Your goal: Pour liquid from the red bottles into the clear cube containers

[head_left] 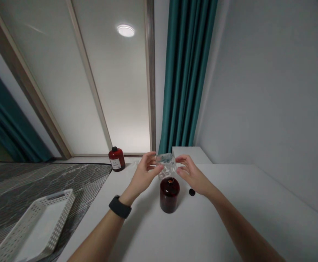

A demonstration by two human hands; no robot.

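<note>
Container point(167, 163), clear and boxy, sits between my two hands, up off the white table point(199, 229). My left hand point(146, 172) pinches its left side, the thumb across the near face and the fingers curled around the far side. My right hand point(190, 174) is at its right edge with thumb and fingers bent and a little apart; I cannot tell whether those fingertips press on it or only meet the edge. What shows through the clear walls is too blurred to make out.

Just below the container in my view stands a dark red-brown bottle point(169, 198), upright, its neck uncapped. I can't tell whether the container is right over the neck or behind it. A small black cap point(192, 192) lies on the table to the right of the bottle, near my right hand. Farther off, by the table's left edge, stands another bottle of that colour point(116, 160), upright, with a black cap on and a pale label. I have a dark band point(120, 206) on my left wrist.
</note>
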